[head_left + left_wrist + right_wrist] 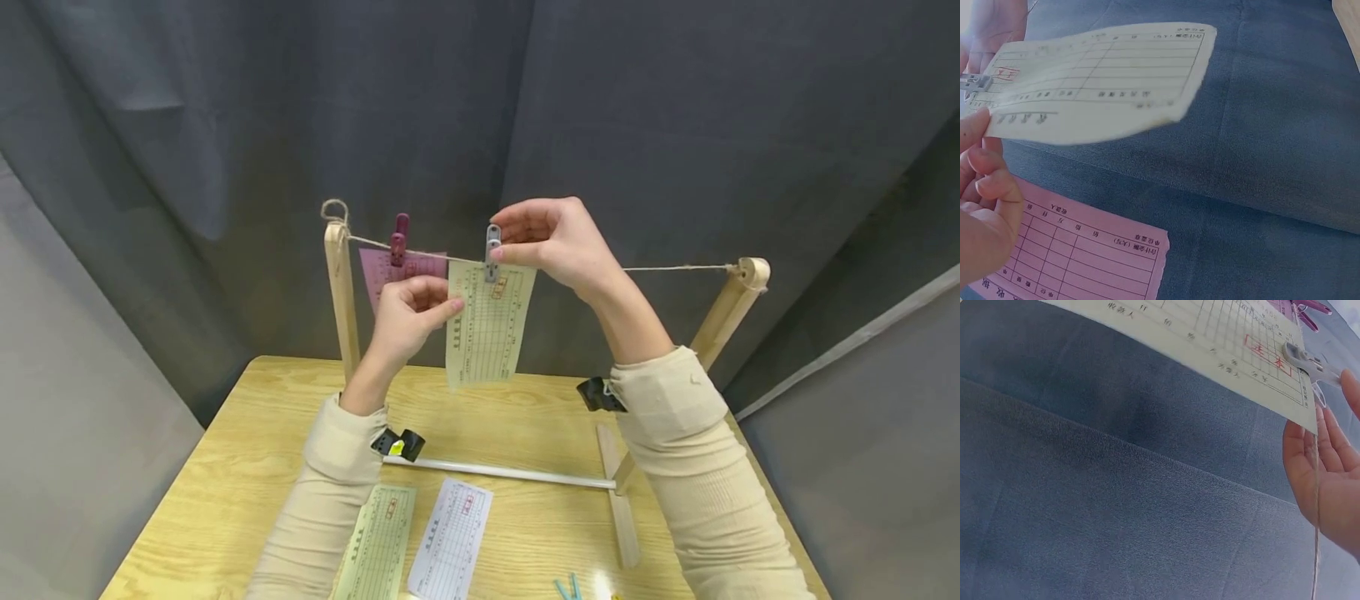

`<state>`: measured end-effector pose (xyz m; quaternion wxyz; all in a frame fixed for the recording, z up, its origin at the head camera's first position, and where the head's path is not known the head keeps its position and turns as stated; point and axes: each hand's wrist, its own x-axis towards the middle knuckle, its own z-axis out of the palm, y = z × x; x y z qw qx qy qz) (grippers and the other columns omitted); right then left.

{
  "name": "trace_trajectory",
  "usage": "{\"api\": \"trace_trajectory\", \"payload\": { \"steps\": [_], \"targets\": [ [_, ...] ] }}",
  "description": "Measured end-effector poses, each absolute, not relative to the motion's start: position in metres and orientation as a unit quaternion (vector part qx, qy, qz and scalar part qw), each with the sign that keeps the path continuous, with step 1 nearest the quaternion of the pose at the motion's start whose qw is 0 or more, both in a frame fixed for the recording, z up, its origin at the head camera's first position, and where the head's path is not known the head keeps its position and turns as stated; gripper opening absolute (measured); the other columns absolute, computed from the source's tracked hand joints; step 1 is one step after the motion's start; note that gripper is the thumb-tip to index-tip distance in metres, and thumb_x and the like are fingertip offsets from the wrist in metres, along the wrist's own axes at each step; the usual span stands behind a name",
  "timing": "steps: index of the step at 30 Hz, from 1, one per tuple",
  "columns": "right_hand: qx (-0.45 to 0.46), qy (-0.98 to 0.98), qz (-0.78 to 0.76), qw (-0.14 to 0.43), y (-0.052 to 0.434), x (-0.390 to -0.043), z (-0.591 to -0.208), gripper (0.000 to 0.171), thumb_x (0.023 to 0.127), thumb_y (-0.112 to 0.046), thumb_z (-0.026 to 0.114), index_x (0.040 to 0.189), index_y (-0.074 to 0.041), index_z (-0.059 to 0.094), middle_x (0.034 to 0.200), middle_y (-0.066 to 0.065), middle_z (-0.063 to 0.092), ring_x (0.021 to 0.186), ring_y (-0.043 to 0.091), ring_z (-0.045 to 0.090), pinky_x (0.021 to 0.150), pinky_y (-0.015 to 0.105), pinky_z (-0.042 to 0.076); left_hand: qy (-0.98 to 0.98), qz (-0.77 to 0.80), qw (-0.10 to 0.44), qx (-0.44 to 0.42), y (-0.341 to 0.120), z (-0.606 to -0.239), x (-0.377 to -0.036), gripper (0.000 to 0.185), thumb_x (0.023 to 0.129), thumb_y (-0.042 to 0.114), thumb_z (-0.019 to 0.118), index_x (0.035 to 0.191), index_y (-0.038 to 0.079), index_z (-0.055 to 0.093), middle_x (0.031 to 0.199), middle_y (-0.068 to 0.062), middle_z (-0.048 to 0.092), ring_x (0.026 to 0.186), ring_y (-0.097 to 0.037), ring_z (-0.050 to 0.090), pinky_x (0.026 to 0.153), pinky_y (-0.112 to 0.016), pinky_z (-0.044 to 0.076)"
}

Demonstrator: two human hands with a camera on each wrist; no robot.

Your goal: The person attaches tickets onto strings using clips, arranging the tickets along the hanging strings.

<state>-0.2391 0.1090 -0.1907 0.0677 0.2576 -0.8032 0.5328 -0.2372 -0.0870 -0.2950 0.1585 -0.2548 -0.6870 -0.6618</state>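
A pale yellow receipt slip hangs from the twine, with a grey clothespin over its top edge. My right hand holds that clothespin between thumb and fingers; the right wrist view shows the thumb at the clothespin's handle end. Lower down, my left hand pinches the slip's left edge, as the left wrist view of the yellow slip also shows. Behind the left hand, a pink slip hangs from a dark red clothespin, partly hidden by that hand.
The twine runs between a left wooden post and a right one. A white rod crosses low above the table. Another yellow slip, a white slip and a light blue clothespin lie nearer.
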Motion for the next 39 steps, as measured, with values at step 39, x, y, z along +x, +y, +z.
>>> {"api": "trace_trajectory", "payload": {
  "steps": [39],
  "targets": [
    [0.308, -0.671, 0.648, 0.189, 0.133, -0.197, -0.186, 0.04, 0.067, 0.016, 0.069, 0.106, 0.006, 0.063, 0.09, 0.007, 0.067, 0.079, 0.018, 0.063, 0.072, 0.025, 0.051, -0.71, -0.608, 0.233, -0.267, -0.087, -0.293, -0.221, 0.022, 0.076, -0.008, 0.067, 0.095, -0.014, 0.059, 0.075, -0.021, 0.058, 0.059, -0.007, 0.047, 0.053, -0.016, 0.039]
  ]
}}
